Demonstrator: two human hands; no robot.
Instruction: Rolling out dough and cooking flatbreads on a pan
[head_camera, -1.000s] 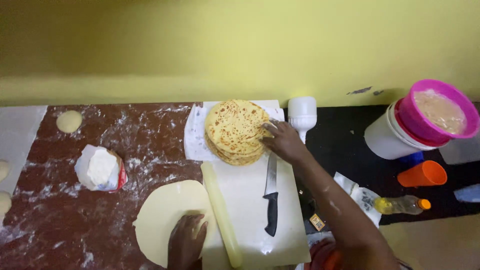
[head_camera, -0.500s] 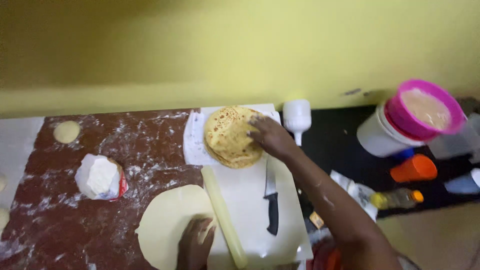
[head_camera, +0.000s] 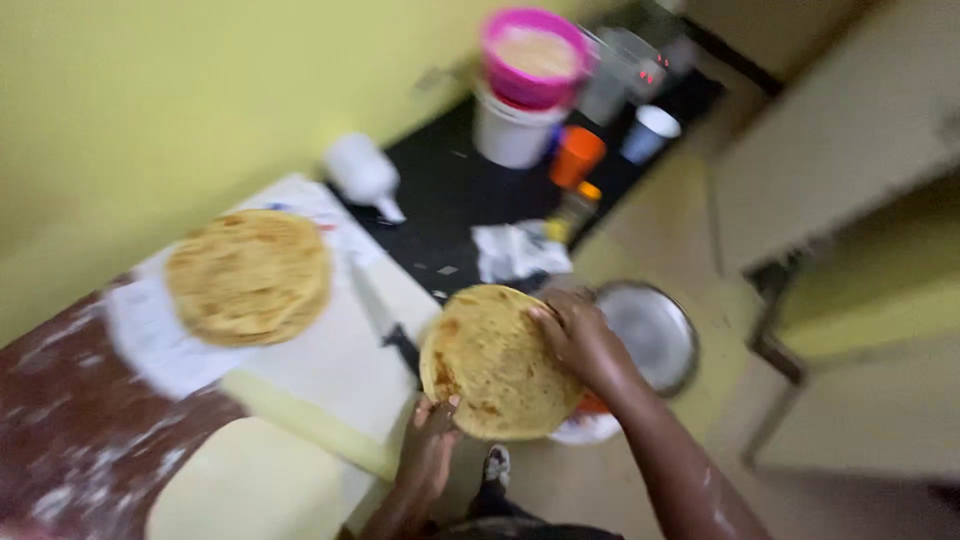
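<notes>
We hold a browned flatbread (head_camera: 497, 362) off the edge of the desk (head_camera: 60, 440), above the floor. Our right hand (head_camera: 580, 335) lies on its upper right edge, fingers closed over the rim; our left hand (head_camera: 430, 450) supports it from below, fingers curled against its lower edge. A stack of flatbreads (head_camera: 248, 275) sits on the desk, well apart, and a metal bowl (head_camera: 655, 335) lies just beside the right hand.
</notes>
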